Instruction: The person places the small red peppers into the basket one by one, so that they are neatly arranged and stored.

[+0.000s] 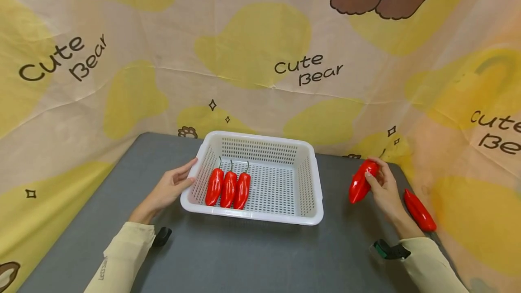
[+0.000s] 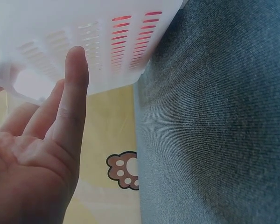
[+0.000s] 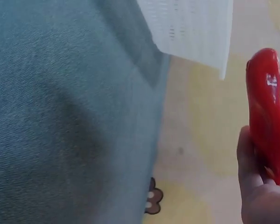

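A white plastic basket (image 1: 252,218) with slotted sides stands on the grey surface. Three glossy red chili peppers (image 1: 229,189) lie side by side at its left end, green stems toward the back. My left hand (image 1: 168,189) grips the basket's left rim; in the left wrist view, fingers (image 2: 75,74) extend against the outer wall. Right of the basket, my right hand (image 1: 382,186) holds another red chili pepper (image 1: 360,182) above the surface, thumb on its near side. The right wrist view shows part of that pepper (image 3: 267,102) at the right edge.
One more red chili pepper (image 1: 420,211) lies right of my right forearm, near the surface's right edge. A printed cloth (image 1: 252,44) hangs behind and along the sides of the grey table (image 1: 260,257).
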